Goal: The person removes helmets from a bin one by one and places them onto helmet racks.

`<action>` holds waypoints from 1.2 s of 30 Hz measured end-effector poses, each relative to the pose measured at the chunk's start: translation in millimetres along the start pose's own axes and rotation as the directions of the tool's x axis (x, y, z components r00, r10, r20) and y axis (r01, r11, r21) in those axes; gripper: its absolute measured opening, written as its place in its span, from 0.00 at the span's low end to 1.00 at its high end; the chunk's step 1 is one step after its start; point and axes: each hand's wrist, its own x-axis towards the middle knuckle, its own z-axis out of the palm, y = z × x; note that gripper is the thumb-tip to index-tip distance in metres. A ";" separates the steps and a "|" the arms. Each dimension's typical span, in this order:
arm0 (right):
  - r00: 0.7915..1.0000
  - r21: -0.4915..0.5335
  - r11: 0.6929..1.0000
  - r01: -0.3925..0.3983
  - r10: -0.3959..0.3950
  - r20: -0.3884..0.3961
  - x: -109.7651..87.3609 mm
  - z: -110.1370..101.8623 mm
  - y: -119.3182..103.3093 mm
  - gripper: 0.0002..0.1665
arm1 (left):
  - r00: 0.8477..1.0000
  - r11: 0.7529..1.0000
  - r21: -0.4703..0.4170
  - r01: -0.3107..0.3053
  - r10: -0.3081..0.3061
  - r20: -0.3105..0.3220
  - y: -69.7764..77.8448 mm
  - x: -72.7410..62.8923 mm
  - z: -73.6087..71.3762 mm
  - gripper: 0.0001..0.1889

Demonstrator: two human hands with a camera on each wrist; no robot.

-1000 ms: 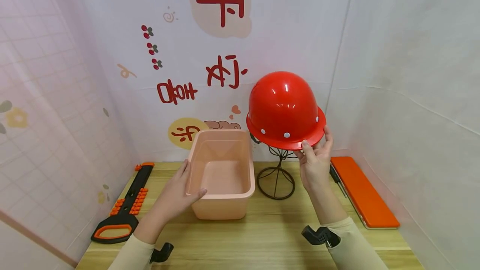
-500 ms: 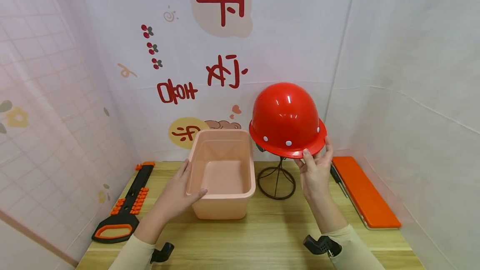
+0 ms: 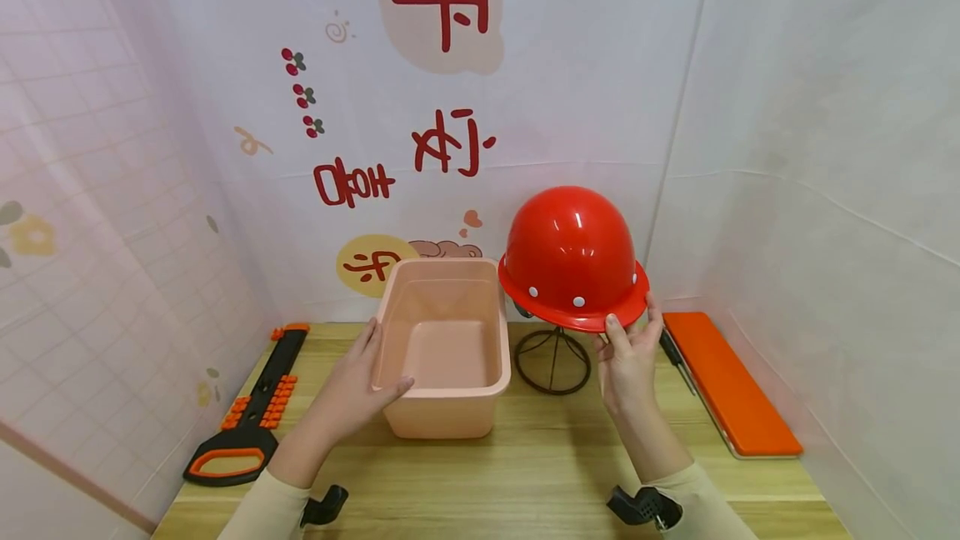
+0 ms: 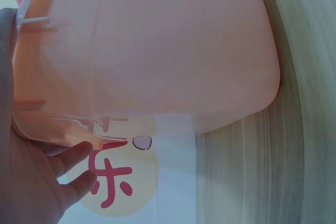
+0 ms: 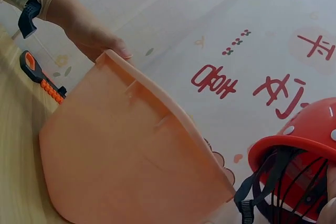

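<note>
My right hand [image 3: 630, 361] pinches the brim of a red hard hat [image 3: 573, 252], thumb on top and fingers beneath. The hat is over a black wire stand [image 3: 552, 392], whose round base shows below the brim. From the right wrist, thin black wires [image 5: 302, 184] show up inside the shell, and a dark chin strap [image 5: 252, 198] hangs from it. My left hand [image 3: 352, 394] grips the near left corner of a peach plastic bin [image 3: 442, 417], thumb over the rim, fingers along the outer side. The bin stands upright on the table.
On the left lies a black and orange handled tool [image 3: 258, 407]. To the right are a flat orange case [image 3: 731, 386] and a thin dark screwdriver-like tool [image 3: 678, 365]. Printed cloth walls [image 3: 600, 65] enclose the wooden table [image 3: 525, 482] at the back and sides.
My right hand has lowered the hard hat, bringing it down over the top of the wire stand. The left hand and the bin have stayed in place.
</note>
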 end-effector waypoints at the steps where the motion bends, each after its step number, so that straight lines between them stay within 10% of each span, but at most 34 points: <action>1: 1.000 0.003 1.000 -0.004 0.005 -0.005 -0.8 -1.2 1.3 0.47 | 1.000 1.000 -0.002 0.000 0.000 0.000 0.1 -0.2 -0.1 0.61; 36: 0.996 -0.149 0.989 0.008 -0.022 -0.087 -24.4 -23.8 36.7 0.54 | 1.000 1.000 -0.005 0.016 -0.016 0.003 0.5 -0.8 0.5 0.62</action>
